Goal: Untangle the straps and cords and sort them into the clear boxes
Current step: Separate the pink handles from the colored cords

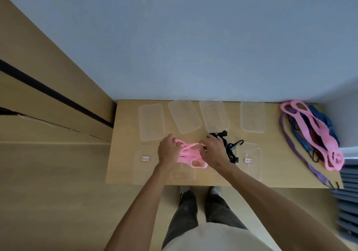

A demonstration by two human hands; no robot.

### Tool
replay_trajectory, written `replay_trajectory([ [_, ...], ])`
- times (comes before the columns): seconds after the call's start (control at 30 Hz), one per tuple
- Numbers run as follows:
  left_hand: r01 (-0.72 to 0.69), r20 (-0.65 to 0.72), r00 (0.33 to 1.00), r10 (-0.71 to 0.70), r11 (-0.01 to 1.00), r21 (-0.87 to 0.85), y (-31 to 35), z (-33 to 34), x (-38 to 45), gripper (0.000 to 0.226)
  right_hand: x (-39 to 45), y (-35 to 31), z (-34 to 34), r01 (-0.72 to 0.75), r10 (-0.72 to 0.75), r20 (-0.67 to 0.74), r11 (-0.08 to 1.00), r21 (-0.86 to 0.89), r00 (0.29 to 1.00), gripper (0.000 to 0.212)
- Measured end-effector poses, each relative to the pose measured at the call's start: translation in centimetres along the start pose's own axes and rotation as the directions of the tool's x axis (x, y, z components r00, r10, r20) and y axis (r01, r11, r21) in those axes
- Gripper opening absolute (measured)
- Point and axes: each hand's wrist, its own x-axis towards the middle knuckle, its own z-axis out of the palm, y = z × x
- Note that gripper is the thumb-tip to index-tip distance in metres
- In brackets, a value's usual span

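Over the front middle of the wooden table [271,138], my left hand [168,151] and my right hand [214,152] both grip a pink strap [188,154], stretched between them. A black cord with a hook [229,146] lies just right of my right hand. A tangle of pink, blue and purple straps [313,134] lies at the table's right end. Clear boxes with labels stand at the front left [144,163] and front right [249,159]. Another clear box [182,172] sits below the pink strap.
Several clear lids lie in a row along the table's back edge, among them one at the left [152,121] and one at the right [252,117]. A blue-grey wall rises behind the table. Wooden panels [48,95] stand to the left. Stacked grey items [346,198] are at the right.
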Motion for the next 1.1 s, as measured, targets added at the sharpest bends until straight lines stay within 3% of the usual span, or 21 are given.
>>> replay_trajectory([
  [0.1, -0.230, 0.094, 0.968, 0.233, 0.972, -0.043, 3.3, -0.6, 0.1, 0.013, 0.2, 0.5, -2.5, -0.038, 0.044, -0.117, 0.998, 0.047, 0.992, 0.033],
  [0.2, -0.399, 0.045, 0.915, 0.400, 0.916, -0.036, 7.2, -0.8, 0.0, 0.021, -0.1, 1.3, -5.6, -0.027, 0.056, -0.226, 0.991, 0.129, 0.973, 0.034],
  [0.37, -0.505, -0.094, 0.859, 0.503, 0.863, 0.005, 14.8, 0.0, -0.4, 0.031, -1.6, 4.2, -10.6, 0.030, 0.058, -0.425, 0.980, 0.196, 0.903, 0.032],
  [0.47, -0.532, -0.095, 0.839, 0.536, 0.844, 0.068, 18.9, 1.4, -0.8, 0.034, -3.0, 7.1, -12.9, 0.018, 0.118, -0.490, 0.965, 0.263, 0.864, 0.032],
  [0.77, -0.566, 0.031, 0.824, 0.566, 0.816, 0.119, 29.2, 11.5, -3.5, 0.036, -6.4, 22.5, -17.5, -0.197, 0.360, -0.362, 0.888, 0.416, 0.860, 0.035],
  [0.93, -0.551, 0.107, 0.834, 0.541, 0.825, 0.124, 34.5, 19.7, -5.0, 0.036, -8.5, 33.0, -19.4, -0.334, 0.477, -0.270, 0.835, 0.438, 0.837, 0.025],
  [1.1, -0.504, 0.166, 0.860, 0.483, 0.855, 0.123, 39.4, 26.8, -5.7, 0.029, -9.9, 42.0, -20.8, -0.469, 0.541, -0.113, 0.800, 0.374, 0.834, 0.032],
])
